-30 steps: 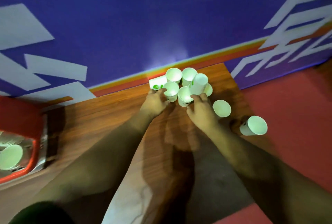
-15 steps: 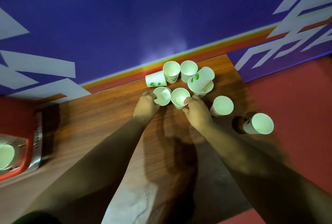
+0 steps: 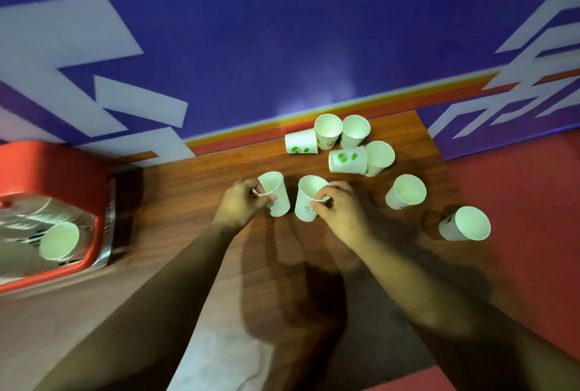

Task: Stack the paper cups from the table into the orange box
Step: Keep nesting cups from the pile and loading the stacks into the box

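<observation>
White left cup [image 3: 277, 199] sat pinched in the left hand [image 3: 240, 205], right cup [image 3: 306, 202] in the right hand [image 3: 340, 210]. Both had come nearer since, leaving the far cluster [image 3: 348, 160].

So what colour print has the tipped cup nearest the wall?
Tipped cup: green, in head view.

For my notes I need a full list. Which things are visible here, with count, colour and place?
table: one, brown wood, centre
wall: one, blue with white shapes, behind table
orange box: one, orange-red, at left
cup stack: one, white, inside orange box
loose cups: seven, white, some with green marks, far right of table
held cups: two, white, mid-table, one per hand
left hand: one, grips a held cup
right hand: one, grips the other
</observation>
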